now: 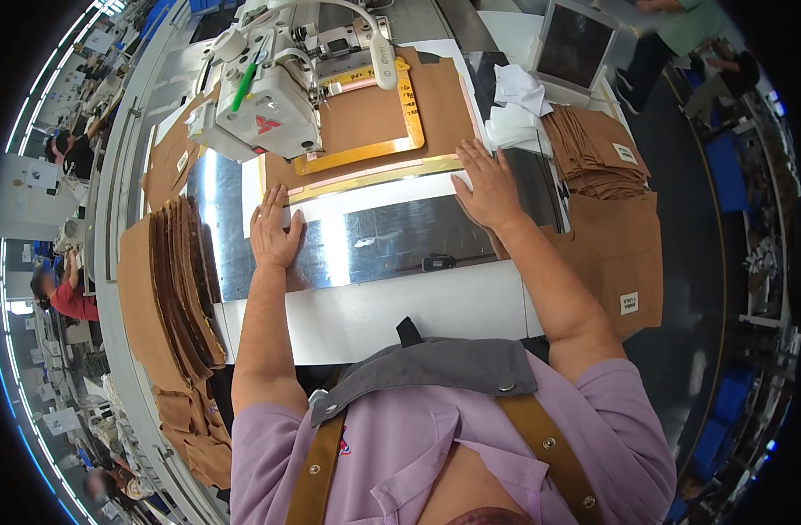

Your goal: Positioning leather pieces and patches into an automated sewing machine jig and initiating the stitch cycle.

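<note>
A brown fabric panel [440,96] lies flat under the yellow clamp frame [409,131] of a white sewing machine [265,105]. Along the panel's near edge runs a pale yellow strip [365,179], with a white sheet showing below it. My left hand [276,234] rests open, palm down, its fingertips at the strip's left end. At the other end my right hand [488,188] lies with fingers stretched out over the strip's right end. Neither hand grips anything. The needle area is partly hidden behind the machine head.
Stacked brown fabric pieces [168,289] hang at the left edge of the metal table [330,254]. More brown pieces [593,149] are piled at the right, beside white cloths [514,114] and a screen [576,44]. A small black object [438,262] lies near the table's front. Other people are farther off.
</note>
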Demonstrator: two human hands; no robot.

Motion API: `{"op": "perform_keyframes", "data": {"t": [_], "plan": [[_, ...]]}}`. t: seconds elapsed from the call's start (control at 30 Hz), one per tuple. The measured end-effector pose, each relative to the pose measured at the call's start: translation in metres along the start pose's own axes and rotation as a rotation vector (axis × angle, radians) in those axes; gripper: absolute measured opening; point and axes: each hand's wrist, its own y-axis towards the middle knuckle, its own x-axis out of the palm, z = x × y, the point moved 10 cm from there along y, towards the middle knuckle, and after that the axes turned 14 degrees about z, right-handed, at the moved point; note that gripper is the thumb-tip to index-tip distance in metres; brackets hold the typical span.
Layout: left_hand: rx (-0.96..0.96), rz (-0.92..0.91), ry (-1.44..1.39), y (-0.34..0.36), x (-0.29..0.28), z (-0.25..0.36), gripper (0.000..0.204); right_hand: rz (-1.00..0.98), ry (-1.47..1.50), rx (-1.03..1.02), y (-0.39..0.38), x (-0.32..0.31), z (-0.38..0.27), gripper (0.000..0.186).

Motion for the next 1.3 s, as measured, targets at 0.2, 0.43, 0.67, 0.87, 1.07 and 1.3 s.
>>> {"op": "perform_keyframes", "data": {"t": [0.2, 0.43, 0.67, 0.87, 1.07, 1.3], "plan": [[0.011, 0.033, -0.108, 0.008, -0.007, 0.019, 0.054, -0.027, 0.019, 0.074, -0.002, -0.009, 0.009, 0.057], [0.027, 0.028, -0.099, -0.004, -0.006, 0.002, 0.054, -0.069, 0.049, 0.066, -0.004, -0.001, -0.001, 0.060], [0.001, 0.027, -0.095, 0.003, -0.002, 0.004, 0.056, -0.078, 0.035, 0.093, -0.005, -0.003, 0.005, 0.059], [-0.003, 0.091, -0.008, 0.003, -0.006, 0.002, 0.065, -0.104, 0.047, 0.114, -0.007, -0.003, 0.006, 0.060], [-0.080, 0.008, 0.019, 0.001, 0.003, -0.011, 0.067, -0.110, 0.046, 0.120, -0.005, -0.003, 0.003, 0.061], [-0.067, 0.060, 0.044, -0.003, -0.002, -0.014, 0.063, 0.018, 0.021, 0.114, -0.004, -0.015, 0.003, 0.064]]}}
